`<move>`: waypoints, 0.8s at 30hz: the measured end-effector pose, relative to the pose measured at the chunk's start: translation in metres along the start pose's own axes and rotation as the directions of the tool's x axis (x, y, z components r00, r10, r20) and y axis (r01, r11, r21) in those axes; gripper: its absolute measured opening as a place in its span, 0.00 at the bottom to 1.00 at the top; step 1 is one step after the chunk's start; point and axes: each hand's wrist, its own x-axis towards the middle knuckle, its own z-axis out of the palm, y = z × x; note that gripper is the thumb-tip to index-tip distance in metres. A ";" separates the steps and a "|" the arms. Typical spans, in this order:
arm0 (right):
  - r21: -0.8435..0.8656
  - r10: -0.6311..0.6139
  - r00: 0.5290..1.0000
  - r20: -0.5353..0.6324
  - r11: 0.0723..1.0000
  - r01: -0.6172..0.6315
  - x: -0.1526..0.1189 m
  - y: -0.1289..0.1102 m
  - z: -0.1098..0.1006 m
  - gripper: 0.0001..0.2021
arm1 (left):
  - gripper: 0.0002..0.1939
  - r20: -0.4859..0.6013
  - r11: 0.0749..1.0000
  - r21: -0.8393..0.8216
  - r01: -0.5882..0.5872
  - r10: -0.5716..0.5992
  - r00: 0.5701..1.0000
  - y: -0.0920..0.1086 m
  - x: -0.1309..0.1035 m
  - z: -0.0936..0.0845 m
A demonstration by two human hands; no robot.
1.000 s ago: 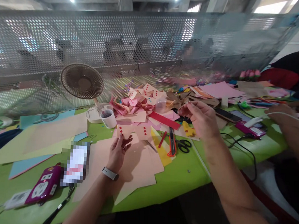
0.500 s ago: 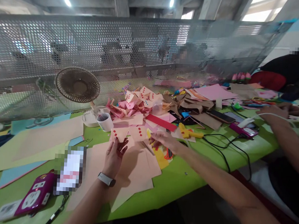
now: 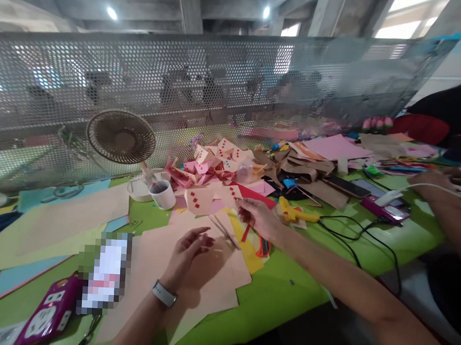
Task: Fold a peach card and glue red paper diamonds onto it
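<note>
My right hand pinches the corner of a folded peach paper piece with red diamonds, held just above the green table. Empty and with its fingers spread, my left hand hovers over a large peach sheet; a grey watch is on that wrist. A yellow paper strip and an orange cutter lie partly under my right hand. Behind them is a pile of similar pink and peach folded pieces.
A small fan and a white cup stand at the back left. A yellow glue gun with a black cable lies to the right. A purple power strip sits front left. A co-worker's hand rests far right. A perforated metal screen closes the back.
My left hand let go of the red-diamond piece and dropped back, open, over the peach sheet. My right hand came down from the pile and took the piece by its corner.
</note>
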 end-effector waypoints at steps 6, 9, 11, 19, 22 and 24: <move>-0.059 0.111 0.994 0.018 0.992 -0.110 0.007 0.007 0.001 0.16 | 0.17 0.104 0.989 0.150 -0.004 -0.012 0.995 -0.003 -0.002 0.004; -0.114 0.143 0.987 0.070 0.984 -0.135 0.014 0.009 0.006 0.16 | 0.16 0.128 0.987 0.158 -0.014 -0.007 0.992 -0.005 -0.002 0.005; -0.143 0.155 0.982 0.105 0.980 -0.139 0.020 0.008 0.010 0.15 | 0.17 0.131 0.989 0.150 -0.008 -0.012 0.991 -0.006 -0.002 0.006; -0.386 0.286 0.900 0.328 0.911 -0.149 0.043 0.001 0.023 0.15 | 0.19 0.098 0.992 0.111 0.056 -0.067 0.993 -0.011 -0.003 0.010; -0.344 0.225 0.928 0.297 0.932 -0.116 0.062 -0.009 0.031 0.12 | 0.19 0.134 0.992 0.111 0.056 -0.071 0.988 -0.013 -0.001 0.008; -0.254 0.134 0.957 0.256 0.965 -0.067 0.079 -0.021 0.039 0.10 | 0.19 0.149 0.993 0.103 0.053 -0.068 0.987 -0.013 0.000 0.006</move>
